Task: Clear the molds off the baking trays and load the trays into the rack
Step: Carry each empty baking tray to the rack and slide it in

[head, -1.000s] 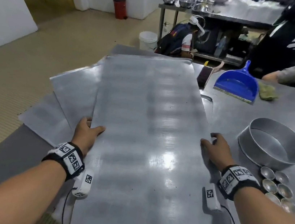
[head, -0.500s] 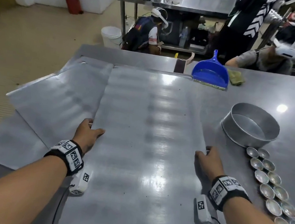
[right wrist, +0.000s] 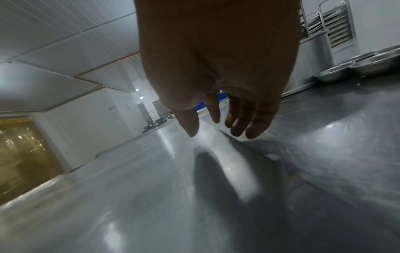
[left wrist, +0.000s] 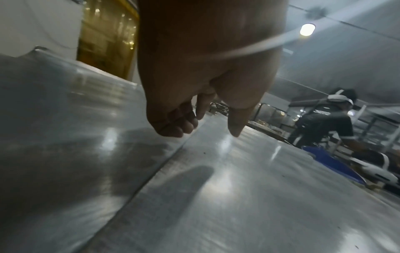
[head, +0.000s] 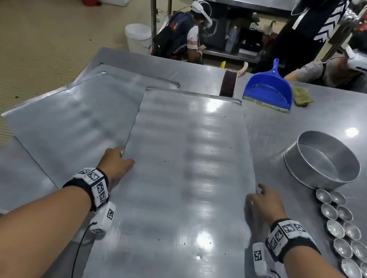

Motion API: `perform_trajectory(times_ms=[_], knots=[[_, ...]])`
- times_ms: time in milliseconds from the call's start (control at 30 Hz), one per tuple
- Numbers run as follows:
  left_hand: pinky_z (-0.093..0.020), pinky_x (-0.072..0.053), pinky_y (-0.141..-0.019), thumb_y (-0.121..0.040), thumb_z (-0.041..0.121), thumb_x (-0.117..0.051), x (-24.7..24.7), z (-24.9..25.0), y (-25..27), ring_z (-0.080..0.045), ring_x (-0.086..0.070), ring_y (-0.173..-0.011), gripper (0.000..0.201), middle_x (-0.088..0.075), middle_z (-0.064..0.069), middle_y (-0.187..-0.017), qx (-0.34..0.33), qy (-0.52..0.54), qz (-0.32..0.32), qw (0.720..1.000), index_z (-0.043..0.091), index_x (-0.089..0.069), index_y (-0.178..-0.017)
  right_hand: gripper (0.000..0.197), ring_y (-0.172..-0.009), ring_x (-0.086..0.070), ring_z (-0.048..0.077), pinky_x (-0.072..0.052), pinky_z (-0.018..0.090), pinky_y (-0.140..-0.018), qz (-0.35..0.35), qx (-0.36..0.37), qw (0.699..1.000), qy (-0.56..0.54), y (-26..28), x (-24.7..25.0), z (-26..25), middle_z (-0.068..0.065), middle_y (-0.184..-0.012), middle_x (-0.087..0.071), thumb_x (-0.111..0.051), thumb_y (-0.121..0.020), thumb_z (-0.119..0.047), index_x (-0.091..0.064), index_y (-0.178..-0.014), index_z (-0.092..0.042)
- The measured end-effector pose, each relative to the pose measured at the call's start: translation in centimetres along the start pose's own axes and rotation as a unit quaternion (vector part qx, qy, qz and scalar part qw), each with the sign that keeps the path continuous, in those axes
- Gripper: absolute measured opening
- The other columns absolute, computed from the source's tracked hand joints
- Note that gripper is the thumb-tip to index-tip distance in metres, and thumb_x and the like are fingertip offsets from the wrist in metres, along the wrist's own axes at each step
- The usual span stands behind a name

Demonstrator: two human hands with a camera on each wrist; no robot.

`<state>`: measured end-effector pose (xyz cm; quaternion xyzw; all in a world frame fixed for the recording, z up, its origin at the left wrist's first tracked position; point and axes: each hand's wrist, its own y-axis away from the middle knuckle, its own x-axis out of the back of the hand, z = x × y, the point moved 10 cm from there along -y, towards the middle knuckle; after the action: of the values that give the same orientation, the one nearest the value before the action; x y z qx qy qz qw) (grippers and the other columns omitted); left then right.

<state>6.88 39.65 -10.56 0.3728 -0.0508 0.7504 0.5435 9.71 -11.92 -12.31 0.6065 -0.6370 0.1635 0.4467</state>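
Left hand: My left hand (head: 115, 162) sat at the left edge of the top tray (head: 185, 186). Its fingers (left wrist: 173, 126) were curled down by that edge, thumb on top. I could not tell if they really gripped it.
Right hand: My right hand (head: 265, 203) hung over the tray's right edge. Its fingers (right wrist: 242, 119) were loose and a little spread, holding nothing.
Top tray: It lay flat on the table (head: 321, 125), between my two hands, with nothing on it but a few crumbs.
Other trays: More bare trays (head: 67, 122) lay just left of my left fingers, partly under the top one.
Molds: The small molds (head: 342, 229) stood in two rows on the table, right of my right fingers, next to a big round pan (head: 323, 161).
Done: I think the molds were all off the trays.
Left to do: The rack (right wrist: 329, 25) stood far beyond my right fingers. These trays were not in it yet.
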Motion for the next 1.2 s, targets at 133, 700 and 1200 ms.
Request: perform_trajectory(times_ms=[133, 700, 1200], knots=[[-0.032, -0.044, -0.060, -0.069, 0.038, -0.066, -0.1, -1.4, 1.1, -0.030, -0.062, -0.069, 0.033, -0.065, -0.010, -0.072, 0.010, -0.012, -0.023, 1.000, 0.006, -0.063, -0.076, 0.045, -0.098, -0.063, 0.024, -0.043, 0.029, -0.085, -0.007, 0.014, 1.000, -0.007, 0.6, -0.7, 1.0, 0.012, -0.116, -0.071, -0.068, -0.087, -0.016, -0.062, -0.132, -0.013], [-0.039, -0.057, -0.089, -0.084, 0.010, -0.073, -2.5, -4.6, 6.5, -0.015, -0.074, -0.094, 0.033, -0.077, 0.013, -0.097, -0.001, 0.096, -0.153, 0.984, 0.030, -0.065, -0.108, 0.045, -0.104, -0.067, 0.019, -0.043, 0.025, -0.087, -0.040, 0.018, 0.999, -0.025, 6.7, -0.9, 4.5, -0.006, -0.108, -0.074, -0.070, -0.083, -0.006, -0.069, -0.123, -0.027], [-0.036, -0.048, -0.099, -0.072, 0.030, -0.083, -2.5, -5.2, 7.4, -0.018, -0.068, -0.086, 0.021, -0.071, 0.001, -0.089, -0.025, 0.052, -0.102, 0.993, 0.042, -0.072, -0.085, 0.041, -0.110, -0.066, 0.030, -0.047, 0.035, -0.095, -0.011, -0.025, 0.998, -0.051, 7.2, -0.7, 6.5, 0.005, -0.113, -0.073, -0.063, -0.093, -0.022, -0.062, -0.134, -0.026]])
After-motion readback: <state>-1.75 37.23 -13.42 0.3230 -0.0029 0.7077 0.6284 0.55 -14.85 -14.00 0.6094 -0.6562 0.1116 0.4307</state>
